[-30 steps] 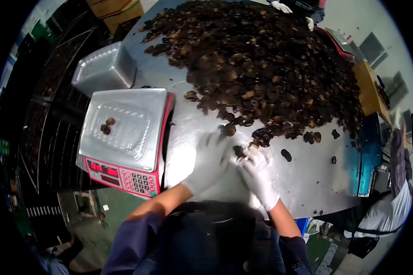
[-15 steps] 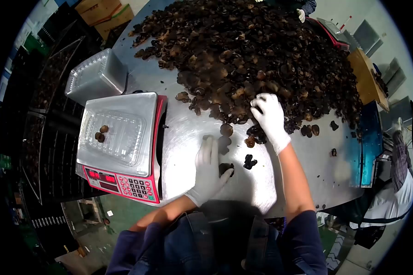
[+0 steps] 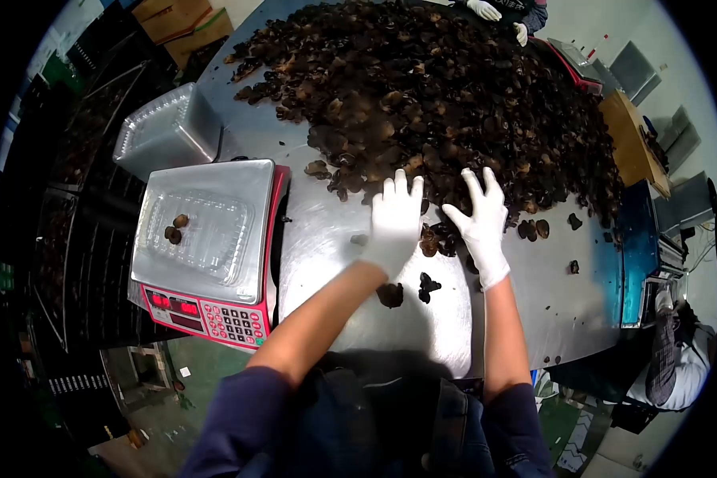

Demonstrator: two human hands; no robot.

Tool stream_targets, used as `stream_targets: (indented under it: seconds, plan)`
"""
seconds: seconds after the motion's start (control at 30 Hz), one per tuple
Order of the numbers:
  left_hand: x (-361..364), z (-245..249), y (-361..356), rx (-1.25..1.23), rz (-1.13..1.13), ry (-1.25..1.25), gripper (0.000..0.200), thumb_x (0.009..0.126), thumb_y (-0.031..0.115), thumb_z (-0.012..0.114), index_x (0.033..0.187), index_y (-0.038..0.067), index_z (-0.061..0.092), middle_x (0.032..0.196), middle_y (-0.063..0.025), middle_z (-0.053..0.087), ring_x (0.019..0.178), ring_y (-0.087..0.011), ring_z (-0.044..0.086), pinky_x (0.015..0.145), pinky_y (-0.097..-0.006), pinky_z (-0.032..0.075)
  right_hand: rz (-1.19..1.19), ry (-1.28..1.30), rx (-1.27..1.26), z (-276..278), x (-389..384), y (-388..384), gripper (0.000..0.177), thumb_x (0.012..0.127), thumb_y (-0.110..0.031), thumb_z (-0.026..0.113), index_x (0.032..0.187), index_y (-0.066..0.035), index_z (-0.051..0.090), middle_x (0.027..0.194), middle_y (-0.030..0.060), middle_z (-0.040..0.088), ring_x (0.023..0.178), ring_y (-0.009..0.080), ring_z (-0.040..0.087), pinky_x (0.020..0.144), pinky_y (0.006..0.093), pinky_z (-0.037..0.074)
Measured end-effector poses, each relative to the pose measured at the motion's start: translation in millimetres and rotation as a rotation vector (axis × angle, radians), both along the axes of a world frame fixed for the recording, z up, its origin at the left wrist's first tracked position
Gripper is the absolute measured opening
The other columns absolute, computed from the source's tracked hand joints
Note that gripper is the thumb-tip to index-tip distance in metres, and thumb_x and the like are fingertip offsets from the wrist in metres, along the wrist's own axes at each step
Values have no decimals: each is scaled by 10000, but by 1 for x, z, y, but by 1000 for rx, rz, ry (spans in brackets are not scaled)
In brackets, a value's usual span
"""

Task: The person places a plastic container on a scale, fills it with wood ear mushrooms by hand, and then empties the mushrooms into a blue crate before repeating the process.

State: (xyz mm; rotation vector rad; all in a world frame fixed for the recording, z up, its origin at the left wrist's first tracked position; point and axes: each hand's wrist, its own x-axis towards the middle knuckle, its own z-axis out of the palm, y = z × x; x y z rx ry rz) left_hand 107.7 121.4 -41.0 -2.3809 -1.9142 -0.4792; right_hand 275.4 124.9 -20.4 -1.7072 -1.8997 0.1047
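Note:
A large heap of dark brown, mushroom-like pieces [image 3: 454, 103] covers the far part of the metal table [image 3: 327, 231]. My left hand [image 3: 397, 219], in a white glove, lies over the heap's near edge with its fingers stretched out. To its right my right hand [image 3: 483, 227], gloved too, has its fingers spread at the same edge. Between them sits a small cluster of pieces [image 3: 438, 239]. Two loose dark pieces, one [image 3: 390, 295] below my left hand and another [image 3: 429, 287] to its right, lie nearer my body. Neither hand visibly grips anything.
On the left a red scale [image 3: 203, 315] carries a clear tray [image 3: 215, 239] with a few brown pieces. Behind it stand stacked clear trays [image 3: 171, 131]. Across the table are a co-worker's gloved hands [image 3: 486, 9] and another scale [image 3: 573, 65]. A person [image 3: 677, 358] is at the lower right.
My left hand has moved up and right to the heap, uncovering a dark piece near me. My right hand's fingers have spread. Both of the co-worker's gloved hands now show.

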Motion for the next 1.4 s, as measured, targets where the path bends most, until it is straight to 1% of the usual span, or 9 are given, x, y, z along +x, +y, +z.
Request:
stream_targets:
  seconds: [0.07, 0.13, 0.3, 0.57, 0.87, 0.93, 1.17, 1.27, 1.4]
  plan:
    - [1, 1, 26, -215, 45, 273, 413, 771, 115, 687, 1168, 74, 582, 1156, -126, 560, 1050, -263, 543, 787, -330, 520, 61, -132, -128, -15, 5, 1, 511, 795, -266, 767, 1263, -121, 622, 1460, 185, 449, 1382, 350, 371, 1077, 476, 333]
    - [-15, -11, 21, 29, 2, -124, 98, 753, 50, 617, 849, 38, 605, 956, -120, 553, 953, -300, 576, 715, -395, 553, 98, -117, -12, -23, 19, -23, 367, 797, -220, 746, 1143, -126, 672, 1343, 126, 551, 1333, 307, 439, 1047, 462, 339]
    - [-54, 8, -49, -27, -50, -213, 94, 810, 69, 612, 896, 48, 642, 1013, -106, 589, 975, -290, 589, 746, -413, 552, -16, -160, 10, -20, 33, -84, 313, 811, -176, 718, 1121, -150, 681, 1272, 84, 592, 1280, 280, 487, 1022, 435, 347]
    - [-88, 17, -104, -115, -37, -382, 257, 821, 114, 639, 1075, 70, 648, 1093, -108, 605, 994, -321, 602, 810, -428, 531, 63, -306, -1, -16, -24, -42, 292, 764, -264, 760, 998, -95, 712, 997, 78, 622, 1051, 265, 532, 938, 432, 369]
    - [-83, 3, -94, -37, -73, -391, 379, 852, 166, 651, 1208, 37, 624, 1179, -158, 582, 1095, -354, 562, 926, -436, 483, 158, -95, -74, 3, 9, -98, 175, 760, -204, 763, 867, -91, 683, 1005, 52, 648, 1079, 250, 554, 948, 422, 371]
    - [-78, 16, -97, -337, -125, -426, 387, 860, 190, 655, 1217, 42, 628, 1203, -150, 588, 1110, -350, 565, 949, -430, 472, 156, -66, -159, 7, 29, -123, 223, 758, -189, 772, 937, -84, 692, 1049, 59, 658, 1097, 262, 559, 954, 424, 399]
    - [-54, 17, -75, -128, -160, -425, 296, 848, 142, 622, 1123, 46, 677, 1162, -133, 612, 1064, -322, 588, 919, -401, 492, -97, -17, 16, 4, 28, -89, 600, 811, -220, 759, 1355, -84, 543, 1381, 193, 512, 1280, 369, 464, 1036, 464, 399]
    - [-42, -2, -50, 129, -192, -250, 304, 813, 113, 624, 1103, 37, 678, 1123, -150, 630, 1053, -325, 592, 908, -404, 504, -19, -75, -25, -24, 25, -68, 503, 837, -224, 732, 1300, -103, 577, 1387, 191, 504, 1310, 376, 437, 1064, 463, 362]
    - [-48, 0, -54, -174, -205, -75, 360, 798, 126, 657, 1150, 48, 661, 1190, -162, 598, 1104, -318, 562, 919, -409, 493, -44, -84, -38, -22, 50, -108, 243, 816, -173, 713, 1050, -112, 695, 1210, 87, 612, 1193, 292, 524, 987, 435, 397]
